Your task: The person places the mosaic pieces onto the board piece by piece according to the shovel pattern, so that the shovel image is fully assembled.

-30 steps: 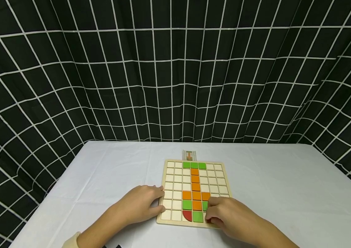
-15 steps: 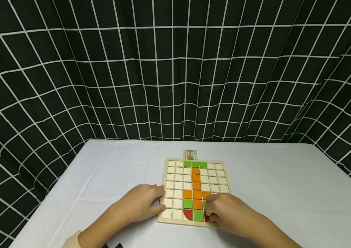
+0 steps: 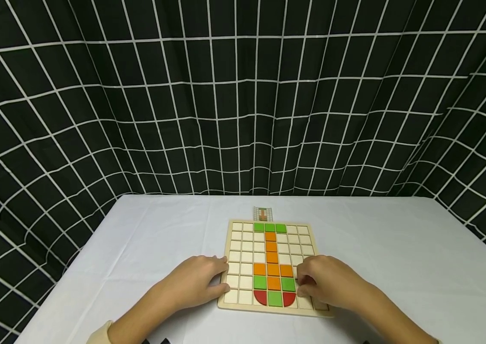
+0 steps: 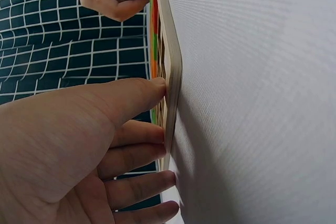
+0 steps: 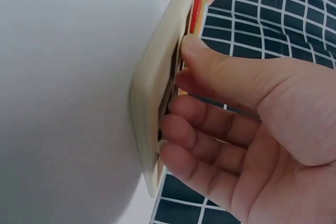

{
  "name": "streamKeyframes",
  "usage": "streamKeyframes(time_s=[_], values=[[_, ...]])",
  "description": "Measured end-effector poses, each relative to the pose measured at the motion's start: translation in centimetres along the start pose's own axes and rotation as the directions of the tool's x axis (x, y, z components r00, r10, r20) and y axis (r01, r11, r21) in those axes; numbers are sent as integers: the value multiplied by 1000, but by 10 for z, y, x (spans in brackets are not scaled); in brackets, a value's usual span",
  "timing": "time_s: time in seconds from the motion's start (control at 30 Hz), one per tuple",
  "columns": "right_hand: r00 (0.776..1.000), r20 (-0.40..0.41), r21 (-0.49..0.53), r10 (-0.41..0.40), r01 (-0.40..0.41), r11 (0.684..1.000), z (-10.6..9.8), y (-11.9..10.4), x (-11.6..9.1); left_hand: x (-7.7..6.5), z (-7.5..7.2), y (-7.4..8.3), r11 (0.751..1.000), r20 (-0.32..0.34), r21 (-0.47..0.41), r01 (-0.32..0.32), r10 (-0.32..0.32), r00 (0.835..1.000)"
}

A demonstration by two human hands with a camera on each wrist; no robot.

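Note:
A wooden grid board (image 3: 233, 256) lies on the white table. Its cells hold green, orange and red tiles in a figure: a green row at the far side, an orange column, and a wider base. Two red quarter-round tiles, one the right red tile (image 3: 289, 299), flank a green tile (image 3: 275, 299) in the near row. My left hand (image 3: 197, 283) rests at the board's left edge, thumb and fingertips touching it. Over the board's right part is my right hand (image 3: 329, 282), fingers loosely bent with no tile visible between them. In the right wrist view its thumb (image 5: 197, 45) is by the rim.
Behind the board's far edge lies a small pattern card (image 3: 262, 214) with a similar picture. White cloth (image 3: 397, 248) covers the table around the board. A black curtain with white grid lines (image 3: 243, 95) stands beyond the table and along both sides.
My right hand has moved right, off the near-row cell, and the red tile there is now in full view. My left hand stays at the board's edge.

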State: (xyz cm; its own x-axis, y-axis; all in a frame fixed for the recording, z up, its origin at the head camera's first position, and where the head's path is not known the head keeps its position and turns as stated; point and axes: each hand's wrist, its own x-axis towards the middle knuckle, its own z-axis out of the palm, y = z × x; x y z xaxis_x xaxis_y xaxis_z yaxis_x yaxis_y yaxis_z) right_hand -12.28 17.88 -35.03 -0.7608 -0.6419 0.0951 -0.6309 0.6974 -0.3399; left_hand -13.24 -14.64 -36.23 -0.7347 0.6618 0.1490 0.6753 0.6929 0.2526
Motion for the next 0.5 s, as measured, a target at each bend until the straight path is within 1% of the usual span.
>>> streamKeyframes(time_s=[0.13, 0.23, 0.3, 0.4, 0.43, 0.5], values=[[999, 33, 31, -16, 15, 999, -5, 5, -2, 0, 0, 0, 1000, -1, 0, -3, 3, 1000], [1000, 22, 36, -4, 3, 999, -9, 10, -4, 0, -2, -1, 1000, 11, -5, -12, 12, 1000], [1000, -11, 29, 18, -17, 999, -13, 16, -6, 1, -4, -4, 1000, 37, -26, -11, 12, 999], [993, -90, -7, 80, -81, 997, -18, 25, -11, 1, -8, -12, 996, 75, -86, 6, 0, 997], [988, -120, -33, 98, -103, 994, -21, 29, -13, 1, -9, -15, 996, 77, -92, 18, -11, 997], [974, -177, -88, 143, -161, 983, -25, 36, -17, -1, -13, -21, 997, 57, -65, 50, -47, 997]])
